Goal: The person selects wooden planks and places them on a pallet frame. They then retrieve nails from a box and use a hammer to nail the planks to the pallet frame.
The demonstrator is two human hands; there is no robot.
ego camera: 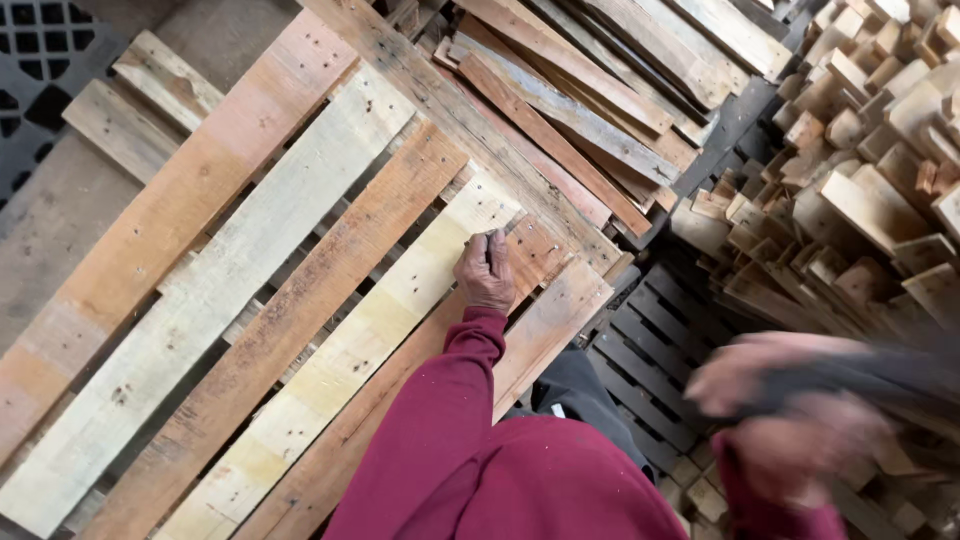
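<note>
Holding a small dark object, probably a nail, upright against a pale board (400,300) of the wooden pallet (230,260), the left hand (486,275) has its fingers pinched closed around it near the board's upper end. Judged step: nail placement before driving. The right hand (790,400) is raised well apart to the right, motion-blurred, closed on a dark handle, apparently a hammer (880,375). A strike would call for a steady left-hand pinch. Loose wood blocks (860,150) lie beyond.
</note>
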